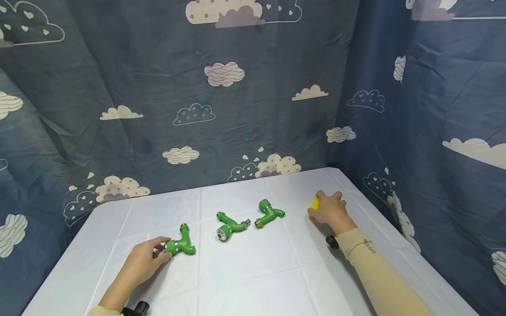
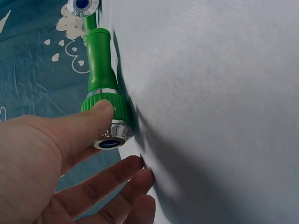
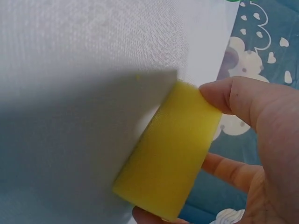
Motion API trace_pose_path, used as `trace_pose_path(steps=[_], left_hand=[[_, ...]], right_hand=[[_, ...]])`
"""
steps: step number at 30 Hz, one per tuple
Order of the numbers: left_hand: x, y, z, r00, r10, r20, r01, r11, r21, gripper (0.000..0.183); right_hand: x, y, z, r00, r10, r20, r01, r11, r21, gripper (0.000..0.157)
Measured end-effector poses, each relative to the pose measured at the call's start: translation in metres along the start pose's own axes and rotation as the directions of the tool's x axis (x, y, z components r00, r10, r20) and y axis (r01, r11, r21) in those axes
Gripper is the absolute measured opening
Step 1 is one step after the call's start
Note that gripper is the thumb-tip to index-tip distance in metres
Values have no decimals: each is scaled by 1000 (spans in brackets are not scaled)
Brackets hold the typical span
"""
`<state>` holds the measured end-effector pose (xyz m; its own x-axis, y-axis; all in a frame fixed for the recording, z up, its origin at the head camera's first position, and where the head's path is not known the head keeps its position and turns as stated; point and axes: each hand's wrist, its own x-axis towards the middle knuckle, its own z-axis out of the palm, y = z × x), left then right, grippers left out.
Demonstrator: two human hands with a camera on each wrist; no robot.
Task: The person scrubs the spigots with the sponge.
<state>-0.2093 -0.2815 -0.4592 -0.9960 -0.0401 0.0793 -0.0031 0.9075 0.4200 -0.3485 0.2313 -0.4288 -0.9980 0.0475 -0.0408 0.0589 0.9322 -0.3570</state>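
At the table's left, my left hand [image 1: 143,260] pinches the ribbed round knob of a green tap [image 1: 184,244]. In the left wrist view the thumb lies on that green knob [image 2: 106,106], while the other visible fingers are spread below it. Toward the right side of the table my right hand [image 1: 330,211] holds a yellow block [image 1: 315,202], sponge-like in look. The right wrist view shows the yellow block [image 3: 168,149] between the thumb at its upper corner and fingers at its lower end and far side.
Two more green taps lie mid-table: one tap [image 1: 233,226] with a silver-faced knob, another tap [image 1: 269,213] farther right. A white cloth covers the table [image 1: 245,272]. Dark blue cloud-patterned curtains [image 1: 253,105] hang behind it and at the sides.
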Motion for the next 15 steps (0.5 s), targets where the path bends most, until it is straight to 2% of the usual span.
trace_pose_path(steps=[4, 9, 15], left_hand=[[1, 0, -2, 999, -11, -35, 10, 1000, -23, 43], [2, 0, 1, 997, -3, -80, -1, 998, -56, 39], [5, 4, 1, 986, 23, -166, -45, 990, -133, 39]], right_hand=[[5, -7, -6, 1000, -10, 8, 10, 1000, -17, 74], [8, -9, -9, 1000, -5, 3, 5, 1000, 26, 77], [3, 0, -10, 997, -37, -71, 44, 994, 103, 77]])
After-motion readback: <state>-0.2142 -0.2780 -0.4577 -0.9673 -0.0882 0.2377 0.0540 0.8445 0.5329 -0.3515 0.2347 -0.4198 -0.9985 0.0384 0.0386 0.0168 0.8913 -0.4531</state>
